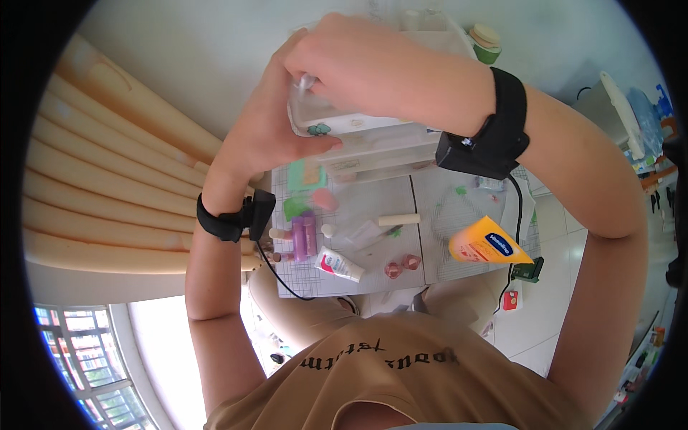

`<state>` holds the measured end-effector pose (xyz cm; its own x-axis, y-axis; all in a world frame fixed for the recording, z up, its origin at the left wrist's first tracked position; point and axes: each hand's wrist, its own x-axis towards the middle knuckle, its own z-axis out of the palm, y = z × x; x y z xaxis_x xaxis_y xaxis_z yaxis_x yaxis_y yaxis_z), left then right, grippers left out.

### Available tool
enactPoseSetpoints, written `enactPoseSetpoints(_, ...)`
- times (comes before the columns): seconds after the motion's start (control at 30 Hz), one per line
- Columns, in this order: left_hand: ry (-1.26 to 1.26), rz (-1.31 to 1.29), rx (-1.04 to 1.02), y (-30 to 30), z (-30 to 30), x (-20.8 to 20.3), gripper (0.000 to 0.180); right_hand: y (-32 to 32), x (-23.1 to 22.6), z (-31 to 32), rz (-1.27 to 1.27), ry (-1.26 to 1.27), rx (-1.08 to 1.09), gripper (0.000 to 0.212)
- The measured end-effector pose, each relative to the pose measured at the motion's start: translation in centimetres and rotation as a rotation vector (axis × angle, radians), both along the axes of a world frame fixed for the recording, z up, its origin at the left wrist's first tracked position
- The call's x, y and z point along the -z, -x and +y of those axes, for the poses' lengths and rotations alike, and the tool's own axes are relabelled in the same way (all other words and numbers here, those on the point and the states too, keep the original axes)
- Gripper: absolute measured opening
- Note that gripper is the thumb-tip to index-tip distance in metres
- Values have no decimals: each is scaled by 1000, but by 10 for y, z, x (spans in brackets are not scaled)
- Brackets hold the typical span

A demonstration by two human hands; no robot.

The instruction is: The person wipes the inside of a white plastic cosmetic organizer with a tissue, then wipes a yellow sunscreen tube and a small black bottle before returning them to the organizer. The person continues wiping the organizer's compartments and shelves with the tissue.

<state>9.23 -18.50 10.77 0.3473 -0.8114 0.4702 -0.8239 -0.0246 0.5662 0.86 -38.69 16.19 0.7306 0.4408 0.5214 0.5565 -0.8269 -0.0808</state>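
Observation:
A white plastic drawer organizer [358, 123] stands at the far side of the table, with a small green leaf-like sticker on its front. My left hand [287, 132] grips its left front corner, thumb along the front and fingers up the side. Above the organizer's top, my right hand [337, 61] is closed, its fingers bent down beside my left fingers. A bit of something white and crumpled [307, 82] shows under the right fingers; its kind is unclear. The right hand and forearm hide much of the organizer's top.
On the table [337, 285] lie a white squeeze tube [340, 265], a yellow-orange tube [487, 242], purple bottles [304, 235], pink faceted pieces [401, 266] and a cream-coloured stick [399, 219]. A green round container [486, 50] is behind the organizer. Curtains [122, 186] hang at left. Wrist-strap cables trail down.

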Motion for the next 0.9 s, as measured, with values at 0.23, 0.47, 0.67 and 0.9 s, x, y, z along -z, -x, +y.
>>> enactPoseSetpoints(0.23,13,5,-73,-3,5,3,134,-1,4,-3,498,-132,-78,9)
enactPoseSetpoints(0.47,169,-186,-71,-3,9,3,89,17,-2,-13,331,-35,-352,8)
enactPoseSetpoints(0.67,195,-131,-32,-15,4,24,133,21,4,6,306,-46,-254,9)
enactPoseSetpoints(0.9,196,18,-362,20,16,37,127,33,-28,3,245,90,-93,9)
